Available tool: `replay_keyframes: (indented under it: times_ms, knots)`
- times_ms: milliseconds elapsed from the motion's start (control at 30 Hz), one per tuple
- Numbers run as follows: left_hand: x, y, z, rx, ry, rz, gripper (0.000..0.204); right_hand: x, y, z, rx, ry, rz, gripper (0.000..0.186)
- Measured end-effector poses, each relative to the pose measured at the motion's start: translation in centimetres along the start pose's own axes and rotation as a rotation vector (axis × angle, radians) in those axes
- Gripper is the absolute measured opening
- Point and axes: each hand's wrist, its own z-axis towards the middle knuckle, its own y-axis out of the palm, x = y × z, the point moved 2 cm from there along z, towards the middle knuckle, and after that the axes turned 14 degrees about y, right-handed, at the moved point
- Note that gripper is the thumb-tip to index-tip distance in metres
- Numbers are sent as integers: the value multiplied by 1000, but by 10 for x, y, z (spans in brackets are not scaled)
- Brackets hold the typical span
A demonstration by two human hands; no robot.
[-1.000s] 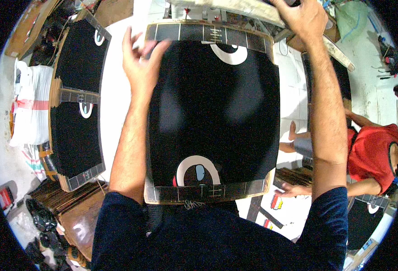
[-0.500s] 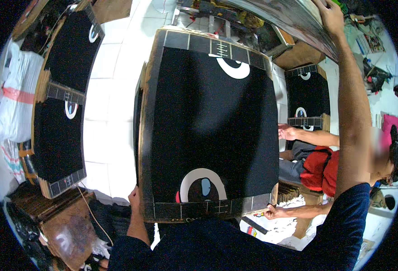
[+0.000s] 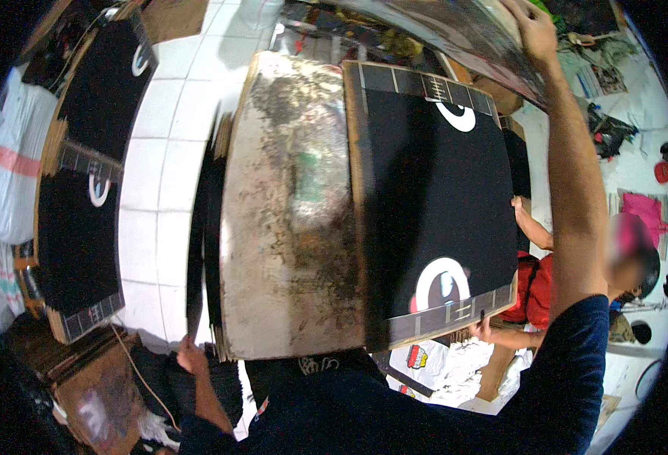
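Near 1 o'clock, the right hand (image 3: pixel 535 34) curls round a glossy grey framed panel (image 3: pixel 455 34); near 7, the left hand (image 3: pixel 192 356) is closed on a thin black board (image 3: pixel 196 250). Toward 3 sits an eye-printed black rectangular panel (image 3: pixel 440 189).

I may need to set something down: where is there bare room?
The white tiled floor between the black boards at far left and the dark board edges, beyond the left hand; also the stained board, left of the central black board. Crowded at right: the tilted frame, right hand and a co-worker's hands.
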Motion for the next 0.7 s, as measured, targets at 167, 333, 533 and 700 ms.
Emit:
replay_keyframes:
  times_ms: [167,333,533,700]
  knots:
    - [84,-92,96,394,175,-546,21,-22,-12,-22,-51,-3,-35,79]
    - [221,-187,196,775,490,-481,10,-22,-14,-28,-77,64,-121,87]
    - [320,-323,146,837,533,-366,6,-17,-13,-35,-44,14,-138,90]
    - [397,-337,17,827,991,-216,48,-9,-20,-38,-79,-19,-80,92]
